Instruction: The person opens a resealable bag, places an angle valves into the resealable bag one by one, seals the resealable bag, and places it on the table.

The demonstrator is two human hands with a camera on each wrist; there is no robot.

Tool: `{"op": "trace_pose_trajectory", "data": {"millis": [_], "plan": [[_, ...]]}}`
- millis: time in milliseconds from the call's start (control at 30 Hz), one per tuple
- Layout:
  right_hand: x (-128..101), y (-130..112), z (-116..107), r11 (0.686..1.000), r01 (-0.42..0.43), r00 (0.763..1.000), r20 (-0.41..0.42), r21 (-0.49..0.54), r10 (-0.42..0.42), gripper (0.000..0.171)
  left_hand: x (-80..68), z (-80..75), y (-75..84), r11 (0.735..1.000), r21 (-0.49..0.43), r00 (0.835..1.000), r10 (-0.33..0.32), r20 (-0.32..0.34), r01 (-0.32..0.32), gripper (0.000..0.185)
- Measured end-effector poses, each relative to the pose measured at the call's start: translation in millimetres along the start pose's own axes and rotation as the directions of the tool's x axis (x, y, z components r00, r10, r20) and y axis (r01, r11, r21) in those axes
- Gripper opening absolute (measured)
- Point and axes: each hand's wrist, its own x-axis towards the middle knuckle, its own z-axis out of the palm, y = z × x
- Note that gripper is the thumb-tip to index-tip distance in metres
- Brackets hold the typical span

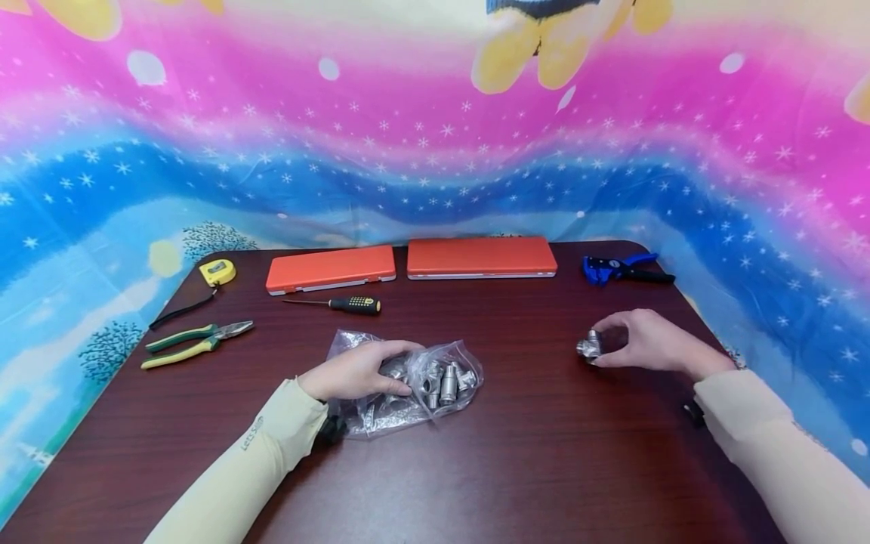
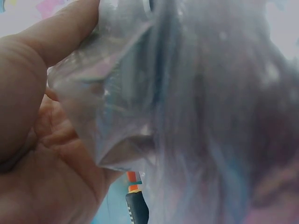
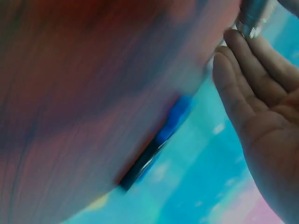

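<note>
My left hand [image 1: 363, 370] grips a clear plastic bag [image 1: 370, 419] near the middle of the table. Several shiny metal pipe fittings [image 1: 448, 384] lie inside it, partly hidden by the film and the hand. In the left wrist view the crumpled bag [image 2: 126, 93] fills the space beside the thumb, and its film blurs what lies behind. Over at the right, my right hand [image 1: 649, 344] pinches one metal pipe fitting [image 1: 589, 346] between thumb and fingers, at or just above the tabletop. The right wrist view catches only the end of this fitting [image 3: 254, 18] at the fingertips.
Two orange cases [image 1: 331, 270] [image 1: 481, 257] stand along the back edge, with a screwdriver [image 1: 353, 304] before the left one. Pliers [image 1: 200, 341] and a yellow tape measure [image 1: 217, 272] lie at left. A blue-and-black hand tool [image 1: 625, 268] sits at back right. Printed cloth [image 1: 421, 151] hangs behind the table.
</note>
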Motion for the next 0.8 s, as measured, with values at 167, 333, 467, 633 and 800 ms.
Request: {"op": "trace_pose_trajectory", "data": {"millis": [167, 333, 467, 633, 800], "plan": [[4, -59, 24, 0.995, 0.094, 0.987, -0.13, 0.021, -0.091, 0.053, -1.2, -0.8, 0.7, 1.0, -0.006, 1.0, -0.005, -0.003, 0.005, 0.066], [14, -116, 48, 0.984, 0.18, 0.968, -0.177, 0.003, -0.177, 0.052, -2.8, -1.6, 1.6, 1.0, -0.011, 1.0, -0.014, -0.006, 0.014, 0.067], [24, -147, 67, 0.974, 0.224, 0.957, -0.19, -0.004, -0.221, 0.052, -3.0, -1.6, 2.3, 1.0, -0.003, 1.0, -0.017, 0.001, 0.017, 0.067], [38, -171, 84, 0.968, 0.251, 0.953, -0.171, -0.024, -0.252, 0.055, -1.5, -2.0, 3.4, 1.0, 0.004, 1.0, 0.0, 0.004, 0.0, 0.068], [50, -189, 92, 0.97, 0.241, 0.954, -0.18, -0.005, -0.238, 0.054, -0.8, -2.6, 3.0, 0.999, -0.008, 0.999, 0.035, -0.009, -0.035, 0.07]]}}
